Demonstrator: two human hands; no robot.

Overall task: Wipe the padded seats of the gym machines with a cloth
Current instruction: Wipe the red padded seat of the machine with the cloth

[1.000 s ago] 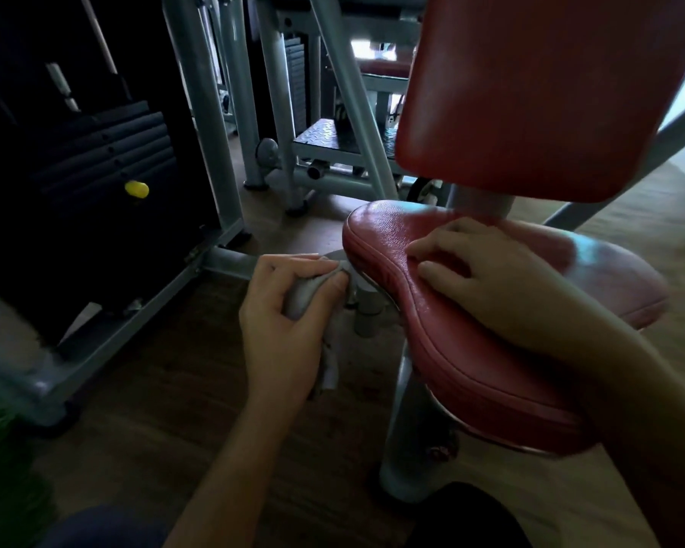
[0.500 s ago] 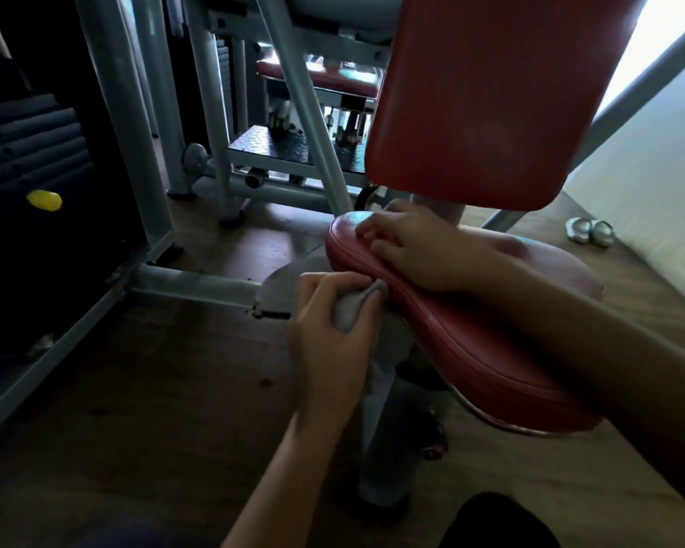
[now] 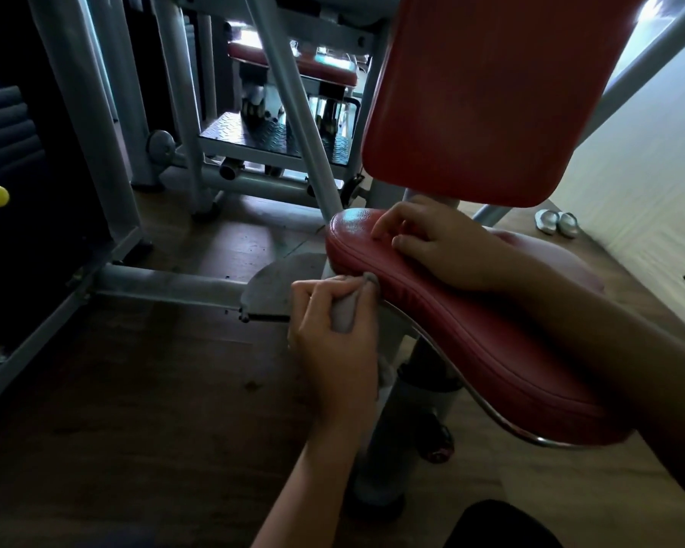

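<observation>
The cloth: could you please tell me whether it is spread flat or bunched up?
Bunched up: the left hand grips the cloth in a wad, only its tip touching the edge of the red seat.

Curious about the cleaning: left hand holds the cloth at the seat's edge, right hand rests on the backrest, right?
No. The head view shows the right hand resting on the seat, not the backrest. The left hand does hold the cloth at the seat's edge.

Gym, red padded seat [image 3: 471, 342] w/ backrest [image 3: 483, 96], grey machine frames [image 3: 88, 124], weight stack [image 3: 5, 128], wood floor [image 3: 135, 409]
</observation>
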